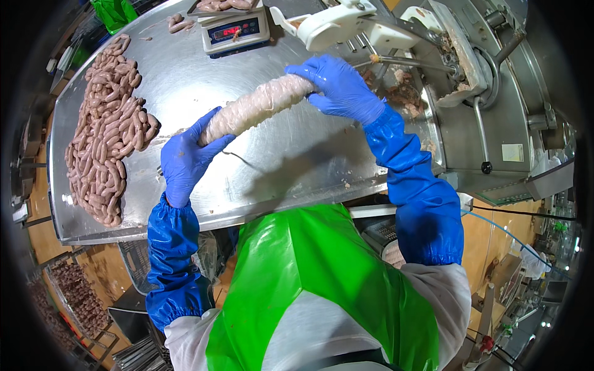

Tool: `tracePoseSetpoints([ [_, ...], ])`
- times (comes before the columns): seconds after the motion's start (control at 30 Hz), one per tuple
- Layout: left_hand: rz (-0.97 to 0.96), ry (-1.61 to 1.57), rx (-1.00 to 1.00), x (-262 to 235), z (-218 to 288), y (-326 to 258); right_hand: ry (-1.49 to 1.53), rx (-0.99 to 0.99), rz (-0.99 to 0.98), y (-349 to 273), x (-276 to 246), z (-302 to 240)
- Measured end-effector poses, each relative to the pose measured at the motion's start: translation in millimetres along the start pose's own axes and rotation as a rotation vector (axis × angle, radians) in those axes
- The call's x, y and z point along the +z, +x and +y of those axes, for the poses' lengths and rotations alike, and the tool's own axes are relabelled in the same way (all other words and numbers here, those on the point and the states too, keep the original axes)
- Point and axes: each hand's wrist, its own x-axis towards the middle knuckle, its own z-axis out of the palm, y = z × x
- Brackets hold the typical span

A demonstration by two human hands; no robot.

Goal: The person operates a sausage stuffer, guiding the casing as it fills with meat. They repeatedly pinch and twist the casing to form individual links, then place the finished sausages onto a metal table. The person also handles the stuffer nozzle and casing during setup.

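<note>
A long, pale, wrinkled roll of gathered sausage casing slants above the metal table, its right end higher in the picture. My left hand, in a blue glove, grips the lower left end between thumb and fingers. The upper right end is pinched by my right hand, gloved the same way. Left of my left hand lies a big heap of linked raw sausages. Beyond my right hand, a white and steel filling machine part reaches over the table.
A scale with a lit red display stands at the table's far side, a tray of sausages on it. Meat scraps lie near the machine at right. A lever with a black knob hangs there. The steel table has a raised rim.
</note>
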Motion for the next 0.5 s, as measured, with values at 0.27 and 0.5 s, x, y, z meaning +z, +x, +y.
tracePoseSetpoints([
  [0.27, 0.068, 0.095, 0.108, 5, 10, 10, -0.025, 0.022, 0.069, -7, 8, 14],
  [0.5, 0.030, 0.264, 0.171, -6, 4, 30, -0.284, 0.389, -0.036, -58, -77, 91],
])
